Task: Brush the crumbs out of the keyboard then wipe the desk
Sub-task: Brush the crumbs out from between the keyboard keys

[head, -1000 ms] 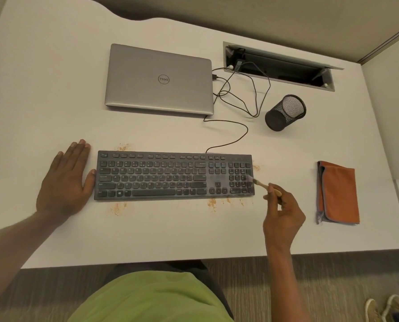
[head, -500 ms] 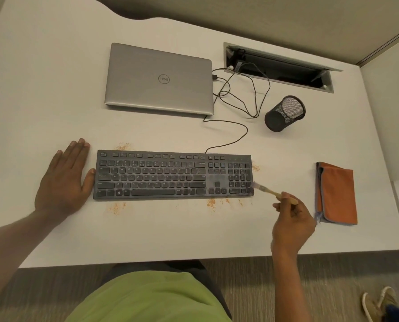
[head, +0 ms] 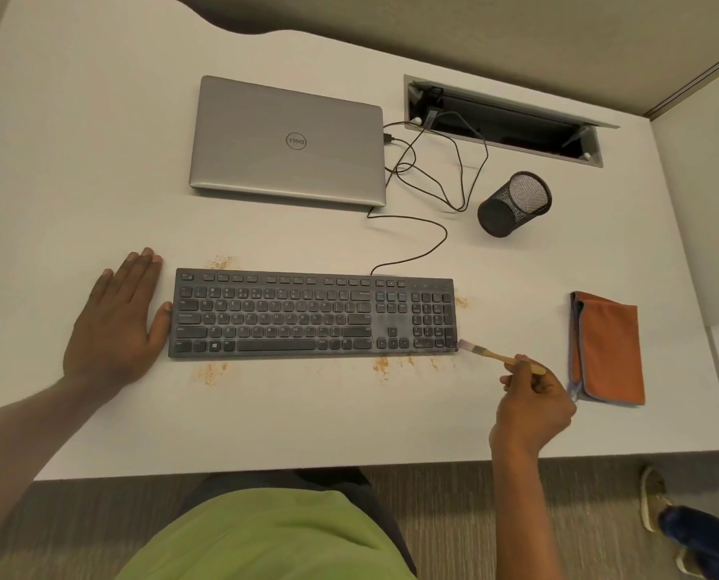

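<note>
left hand point(head: 115, 324) flat, open beside the keyboard point(head: 313, 313), right hand point(head: 531, 406) pinching the brush point(head: 491, 355) at its corner: a hard flick may scatter crumbs point(head: 380, 365) wider over the surface point(head: 98, 161).

- The right hand point(head: 533, 406) has drawn back toward the desk's point(head: 349, 420) near edge and shifted toward its right edge. It now sits just beside the near left corner of the orange cloth point(head: 608, 349), where a second ago it was well apart from it.
- The brush point(head: 500, 357) it pinches has come off the keyboard point(head: 313, 313). The bristles lay on the keys at the right end a second ago, and now they sit at the keyboard's near right corner, on the desk.
- The brush handle lies flatter than before.
- On the floor past the desk's near right corner, another person's shoe point(head: 654, 500) and blue-trousered leg point(head: 700, 533) have come further into view.
</note>
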Tool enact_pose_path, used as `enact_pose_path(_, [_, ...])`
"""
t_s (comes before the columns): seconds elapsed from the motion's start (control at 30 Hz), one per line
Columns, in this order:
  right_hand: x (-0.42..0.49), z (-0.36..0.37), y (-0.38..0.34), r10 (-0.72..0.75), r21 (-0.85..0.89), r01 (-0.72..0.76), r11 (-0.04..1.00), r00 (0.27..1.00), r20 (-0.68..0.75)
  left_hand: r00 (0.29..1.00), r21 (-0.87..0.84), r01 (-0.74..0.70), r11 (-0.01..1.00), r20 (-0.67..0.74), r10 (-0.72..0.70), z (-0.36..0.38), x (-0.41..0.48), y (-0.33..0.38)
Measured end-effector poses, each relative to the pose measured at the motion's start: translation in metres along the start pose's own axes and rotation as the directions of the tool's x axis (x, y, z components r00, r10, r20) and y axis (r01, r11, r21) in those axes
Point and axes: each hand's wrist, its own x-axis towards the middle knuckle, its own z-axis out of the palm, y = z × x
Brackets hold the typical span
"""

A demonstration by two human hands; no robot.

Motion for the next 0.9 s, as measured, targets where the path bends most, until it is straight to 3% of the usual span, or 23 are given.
enact_pose_path(0.17, [0.004, 0.019, -0.008, 0.070, 0.110, -0.074, 0.991, 0.997, 0.040, 1.000, 0.002, -0.003, 1.000, 0.002, 0.003, 0.000, 0.000, 0.000])
enact_pose_path(0.43, [-0.004, 0.007, 0.006, 0.020, -0.070, -0.021, 0.997, 1.000, -0.010, 1.000, 0.001, -0.004, 1.000, -0.001, 0.004, 0.001, 0.000, -0.001])
enact_pose_path(0.67, [-0.003, 0.011, -0.005, 0.020, 0.045, -0.020, 0.999, 1.000, 0.006, 1.000, -0.002, -0.004, 1.000, -0.002, 0.004, 0.001, 0.000, -0.001])
enact_pose_path(0.9, [-0.011, -0.002, 0.007, 0.044, -0.067, -0.044, 0.997, 0.999, 0.009, 1.000, -0.006, -0.004, 1.000, -0.006, 0.004, 0.001, 0.000, -0.001])
